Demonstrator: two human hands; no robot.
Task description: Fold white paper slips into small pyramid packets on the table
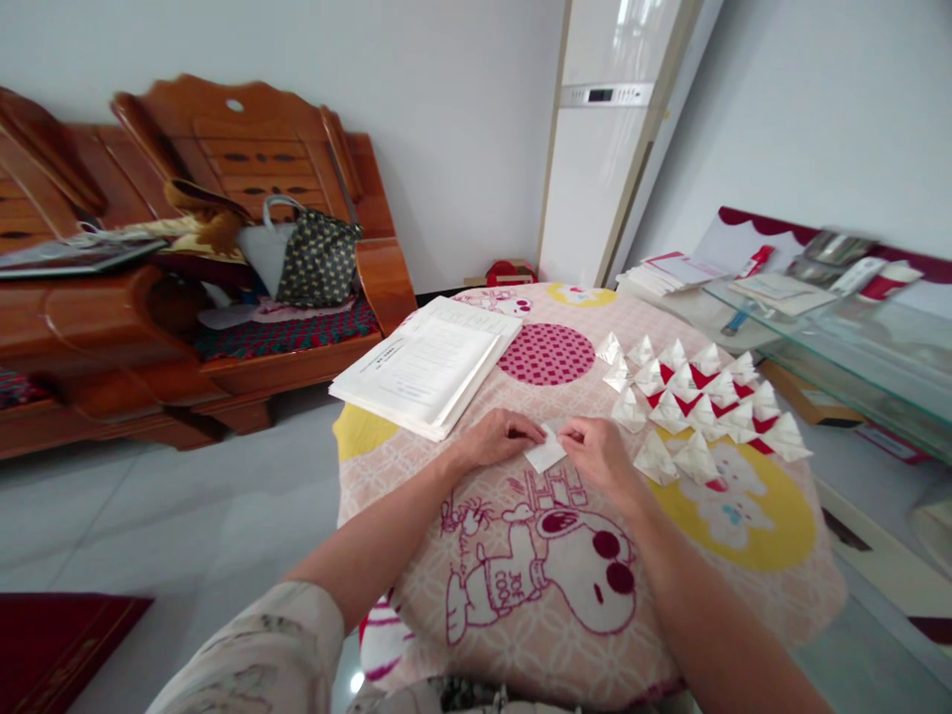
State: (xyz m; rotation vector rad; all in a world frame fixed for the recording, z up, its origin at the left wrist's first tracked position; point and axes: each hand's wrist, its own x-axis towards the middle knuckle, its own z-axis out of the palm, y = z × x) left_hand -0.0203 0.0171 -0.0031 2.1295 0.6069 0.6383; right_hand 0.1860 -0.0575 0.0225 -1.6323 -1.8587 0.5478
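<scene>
A small white piece of folded paper (546,453) lies at the middle of the cloth-covered table (513,516), between my two hands. My left hand (500,438) pinches its left corner, fingers bent together. From the other side, my right hand (596,446) grips the right edge with thumb and fingers. To the right of my right hand stand rows of folded paper pieces (699,402) with pointed tops, some showing red between them. Beyond my left hand lies a stack of printed paper sheets (423,362).
A glass-topped stand (840,327) at the right holds papers, metal bowls (833,253) and a red-and-white cup (889,281). A carved wooden sofa (260,169) with a dotted bag (319,260) stands at the left. A tall white cabinet unit (602,178) is in the corner.
</scene>
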